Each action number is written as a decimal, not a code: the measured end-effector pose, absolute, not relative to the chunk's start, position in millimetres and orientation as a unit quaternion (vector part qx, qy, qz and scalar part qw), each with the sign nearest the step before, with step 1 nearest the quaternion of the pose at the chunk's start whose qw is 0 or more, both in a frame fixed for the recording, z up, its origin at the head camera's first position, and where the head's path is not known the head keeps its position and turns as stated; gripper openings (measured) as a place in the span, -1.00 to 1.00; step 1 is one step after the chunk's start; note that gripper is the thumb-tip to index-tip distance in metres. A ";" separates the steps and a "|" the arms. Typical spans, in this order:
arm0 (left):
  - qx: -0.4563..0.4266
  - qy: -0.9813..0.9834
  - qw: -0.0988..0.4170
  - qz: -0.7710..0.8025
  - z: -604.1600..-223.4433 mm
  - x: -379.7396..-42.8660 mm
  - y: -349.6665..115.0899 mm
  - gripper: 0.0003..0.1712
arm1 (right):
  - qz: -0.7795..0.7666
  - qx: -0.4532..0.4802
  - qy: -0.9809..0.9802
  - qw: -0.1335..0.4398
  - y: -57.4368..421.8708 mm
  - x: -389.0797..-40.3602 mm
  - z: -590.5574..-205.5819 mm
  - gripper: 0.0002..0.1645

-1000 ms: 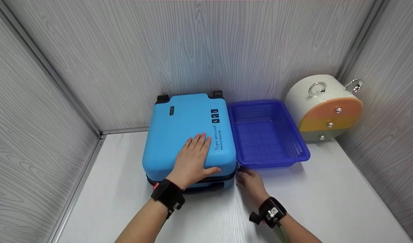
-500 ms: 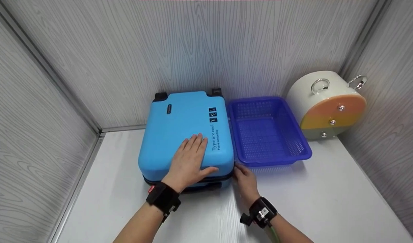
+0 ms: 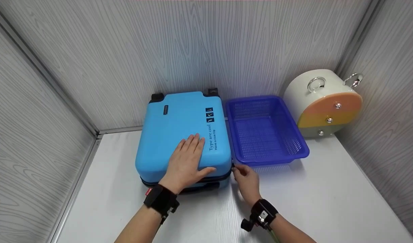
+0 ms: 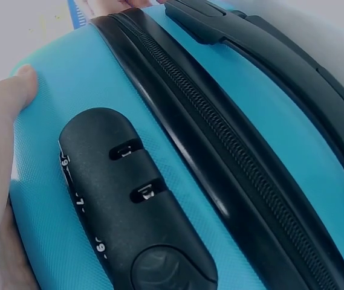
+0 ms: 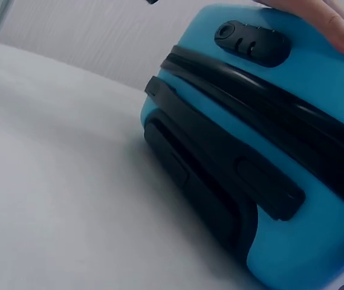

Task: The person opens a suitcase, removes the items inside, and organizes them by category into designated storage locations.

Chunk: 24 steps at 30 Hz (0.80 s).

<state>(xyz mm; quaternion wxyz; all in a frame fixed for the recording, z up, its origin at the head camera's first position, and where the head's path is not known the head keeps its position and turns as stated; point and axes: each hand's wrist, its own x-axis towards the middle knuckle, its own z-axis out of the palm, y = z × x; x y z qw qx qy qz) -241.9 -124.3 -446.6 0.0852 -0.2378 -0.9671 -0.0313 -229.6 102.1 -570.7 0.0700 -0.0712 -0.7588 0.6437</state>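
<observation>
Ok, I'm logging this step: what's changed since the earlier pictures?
The blue suitcase has shifted slightly left, away from the basket. The right hand has closed at the suitcase's near right corner, apparently pinching the zipper. The left hand stays flat on top; basket and striped container look unmoved.

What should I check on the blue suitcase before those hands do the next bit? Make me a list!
1. Suitcase lying flat on the table: ok.
2. Left hand spread on top of it: ok.
3. Right hand at its near right corner: ok.
4. Right hand gripping a zipper pull: cannot tell, too small.
5. Zipper shut all the way round: cannot tell, most is hidden.
6. Lots of room beside the basket: not ok, looks tight.
</observation>
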 end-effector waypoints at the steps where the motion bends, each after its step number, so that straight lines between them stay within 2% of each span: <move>1: -0.237 -0.967 0.084 -0.032 -446.7 -241.5 -124.8 0.23 | 0.633 -0.066 -0.768 0.074 103.9 -228.2 -571.1 -0.77; 7: -0.238 -0.967 0.084 -0.029 -446.1 -241.0 -125.0 0.22 | 0.567 -0.017 -0.817 0.102 118.5 -214.9 -571.1 -0.81; 17: -0.239 -0.968 0.077 -0.022 -445.1 -241.9 -123.9 0.21 | 0.387 0.167 -0.864 0.274 132.2 -204.6 -572.7 -0.84; 24: -0.240 -0.967 0.081 -0.024 -446.1 -241.1 -124.3 0.22 | 0.334 0.241 -0.859 0.304 127.2 -196.8 -572.0 -0.75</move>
